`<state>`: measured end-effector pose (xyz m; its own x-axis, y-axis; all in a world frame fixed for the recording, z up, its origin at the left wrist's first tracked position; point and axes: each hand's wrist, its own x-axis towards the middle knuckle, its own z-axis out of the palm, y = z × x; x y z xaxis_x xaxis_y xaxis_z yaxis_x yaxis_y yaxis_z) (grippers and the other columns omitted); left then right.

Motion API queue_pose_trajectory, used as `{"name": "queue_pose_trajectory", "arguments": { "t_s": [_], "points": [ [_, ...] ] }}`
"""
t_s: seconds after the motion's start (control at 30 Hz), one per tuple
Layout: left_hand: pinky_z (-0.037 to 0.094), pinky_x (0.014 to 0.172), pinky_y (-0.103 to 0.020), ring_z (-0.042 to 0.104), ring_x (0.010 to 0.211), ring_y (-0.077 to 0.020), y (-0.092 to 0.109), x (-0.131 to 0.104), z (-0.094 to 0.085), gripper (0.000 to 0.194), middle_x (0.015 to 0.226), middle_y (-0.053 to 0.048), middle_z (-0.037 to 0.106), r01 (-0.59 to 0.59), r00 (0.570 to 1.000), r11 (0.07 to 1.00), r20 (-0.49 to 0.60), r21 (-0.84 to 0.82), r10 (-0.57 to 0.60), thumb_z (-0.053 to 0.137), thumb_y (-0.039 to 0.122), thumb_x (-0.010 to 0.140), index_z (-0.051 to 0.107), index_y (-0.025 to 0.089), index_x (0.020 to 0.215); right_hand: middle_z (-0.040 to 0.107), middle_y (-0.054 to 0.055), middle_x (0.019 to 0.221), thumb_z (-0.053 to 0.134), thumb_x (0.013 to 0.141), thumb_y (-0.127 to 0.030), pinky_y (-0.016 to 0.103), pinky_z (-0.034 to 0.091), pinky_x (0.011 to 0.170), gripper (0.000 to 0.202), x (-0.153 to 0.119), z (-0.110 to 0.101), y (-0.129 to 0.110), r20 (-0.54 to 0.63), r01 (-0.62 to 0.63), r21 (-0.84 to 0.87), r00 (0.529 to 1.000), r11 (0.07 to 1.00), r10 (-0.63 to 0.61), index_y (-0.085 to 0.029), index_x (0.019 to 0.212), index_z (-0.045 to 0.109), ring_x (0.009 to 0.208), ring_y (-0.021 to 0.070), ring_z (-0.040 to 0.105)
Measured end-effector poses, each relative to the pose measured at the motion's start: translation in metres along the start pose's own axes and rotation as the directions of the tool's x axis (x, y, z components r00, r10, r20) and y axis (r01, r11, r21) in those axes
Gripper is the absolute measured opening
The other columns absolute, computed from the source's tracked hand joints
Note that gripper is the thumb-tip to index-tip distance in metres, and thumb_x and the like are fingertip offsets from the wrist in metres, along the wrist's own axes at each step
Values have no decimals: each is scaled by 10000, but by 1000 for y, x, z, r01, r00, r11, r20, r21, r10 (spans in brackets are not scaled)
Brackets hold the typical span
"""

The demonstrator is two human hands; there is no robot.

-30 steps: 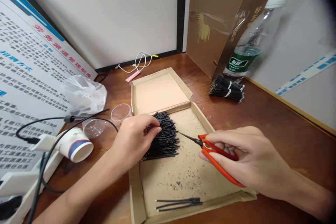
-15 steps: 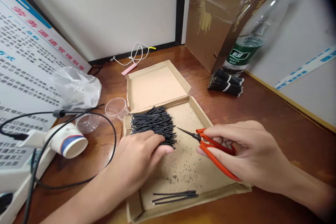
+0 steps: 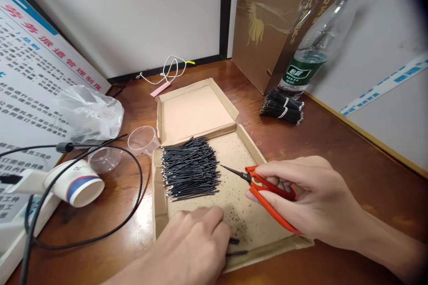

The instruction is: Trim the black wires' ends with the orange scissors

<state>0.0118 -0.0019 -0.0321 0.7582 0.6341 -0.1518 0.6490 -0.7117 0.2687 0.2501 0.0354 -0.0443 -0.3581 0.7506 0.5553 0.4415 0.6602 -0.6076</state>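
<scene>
My right hand (image 3: pixel 301 191) is closed around the orange handles of a pair of scissors (image 3: pixel 272 205). Their slim dark blades are together and point left over an open cardboard box (image 3: pixel 256 142). My left hand (image 3: pixel 200 240) is curled down at the box's front, over a few black wires (image 3: pixel 239 253) whose right ends stick out past it. Its fingertips are hidden, so whatever they hold does not show. Behind that hand lies a thick pile of short black wires (image 3: pixel 190 167) with pale tips, at the box's left side. Small dark scraps (image 3: pixel 239 225) are scattered over the box floor.
A tied wire bundle (image 3: pixel 282 107) and a water bottle (image 3: pixel 306 60) stand at the right, before a brown carton (image 3: pixel 264 22). On the left are a tipped paper cup (image 3: pixel 78 182), clear plastic cups (image 3: pixel 143 139), a plastic bag (image 3: pixel 90 113) and a looped black cable (image 3: pixel 140 178).
My left hand has moved from the wire pile toward the front of the box, and now covers most of the few wires there. The scissors remain in my right hand, over the box.
</scene>
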Motion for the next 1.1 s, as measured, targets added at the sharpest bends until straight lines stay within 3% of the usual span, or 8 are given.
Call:
{"name": "queue_pose_trajectory", "arguments": {
  "t_s": [0.13, 0.47, 0.6, 0.7, 0.8, 0.87, 1.0, 1.1],
  "points": [
    [413, 500, -334, 680, 646, -232, -1, -4, 4, 137, 828, -32, 689, 34, 999, 999, -39, 8, -34, 657, 45, 862, 645, 176, 823, 454, -41, 568, 653, 932, -138, 259, 282, 458, 202, 1, 0, 0, -10, 10, -7, 1000, 1000, -10, -183, 737, 625, 476, 92, 348],
    [313, 476, -313, 608, 614, -217, 0, -3, 4, 181, 850, -71, 667, 49, 996, 999, 70, 4, -49, 529, 5, 869, 583, 178, 858, 418, -52, 560, 640, 930, -128, 255, 268, 442, 158, 3, 0, -3, 0, 3, 8, 1000, 1000, -3, -178, 780, 648, 474, 92, 322],
    [319, 470, -286, 542, 544, -171, -4, -7, 4, 188, 763, -22, 634, 54, 992, 982, -100, -183, -73, 461, 39, 919, 516, 206, 850, 452, -47, 552, 634, 928, -130, 257, 273, 441, 156, 3, 0, -2, 1, 6, 10, 1000, 1000, -6, -177, 781, 657, 459, 91, 349],
    [403, 512, -251, 552, 557, -144, -10, -14, -2, 174, 718, 26, 631, 50, 956, 916, -245, -398, -159, 436, 104, 995, 524, 220, 899, 509, -39, 558, 633, 919, -120, 261, 285, 450, 115, 2, -1, -2, 17, -4, 5, 1000, 1000, 4, -174, 830, 681, 455, 93, 383],
    [529, 729, -250, 690, 805, -157, -15, -19, -9, 191, 932, 16, 744, 107, 919, 862, -282, -495, -275, 533, 145, 1009, 646, 269, 1100, 571, -28, 577, 629, 913, -125, 266, 312, 470, 84, 0, -2, -4, 63, -5, -7, 998, 1000, 6, -171, 876, 689, 457, 99, 425],
    [549, 781, -257, 716, 880, -169, -17, -19, -13, 267, 995, 18, 770, 165, 879, 826, -299, -539, -371, 627, 167, 980, 699, 326, 1183, 587, -25, 589, 622, 918, -135, 268, 337, 495, 77, -1, -2, -7, 125, 6, -25, 992, 1000, -3, -172, 879, 677, 465, 103, 434],
    [539, 633, -222, 697, 736, -157, -16, -13, -21, 147, 850, -10, 741, 173, 840, 700, -267, -693, -472, 649, 187, 936, 776, 258, 961, 524, -45, 551, 591, 941, -146, 278, 326, 498, 112, -1, -1, -9, 241, 28, -30, 970, 999, -19, -177, 847, 644, 460, 108, 370],
    [432, 423, -173, 562, 484, -105, -11, -10, -24, 188, 681, -12, 645, 225, 839, 458, -67, -860, -540, 573, 294, 965, 709, 185, 895, 536, -38, 551, 573, 950, -135, 285, 323, 492, 151, -1, 1, -8, 276, 33, -18, 961, 999, -27, -183, 815, 620, 460, 115, 380]
  ]
}}
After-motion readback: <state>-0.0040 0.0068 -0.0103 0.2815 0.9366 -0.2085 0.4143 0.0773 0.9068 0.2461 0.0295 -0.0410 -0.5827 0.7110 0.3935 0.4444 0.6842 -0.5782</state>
